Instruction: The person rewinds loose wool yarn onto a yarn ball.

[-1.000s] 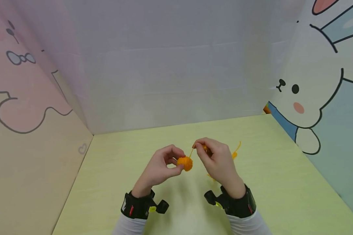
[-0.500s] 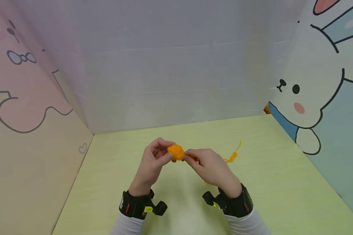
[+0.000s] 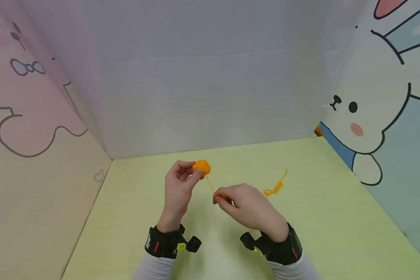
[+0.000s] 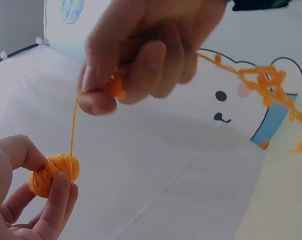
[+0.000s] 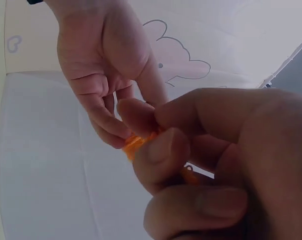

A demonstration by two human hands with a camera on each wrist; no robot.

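A small orange ball of yarn [image 3: 202, 167] is held between the thumb and fingers of my left hand [image 3: 179, 189], raised above the table. From the ball a taut strand [image 4: 73, 129] runs to my right hand [image 3: 246, 205], which pinches it between thumb and forefinger. Some bunched orange yarn [image 4: 115, 87] shows inside the curled right fingers. In the left wrist view, a tangled length of loose yarn [image 4: 268, 82] trails away behind the right hand. The right wrist view shows the ball partly hidden behind the right fingers.
A loose orange yarn tail [image 3: 275, 188] lies on the pale yellow-green table [image 3: 322, 202], right of the right hand. White curtain [image 3: 203, 77] closes off the back. Printed cartoon panels [image 3: 388, 116] stand along both sides.
The left hand has moved left and away with the ball. The right hand went in close to the ball, then drew back nearer the body, and the strand between them is stretched again.
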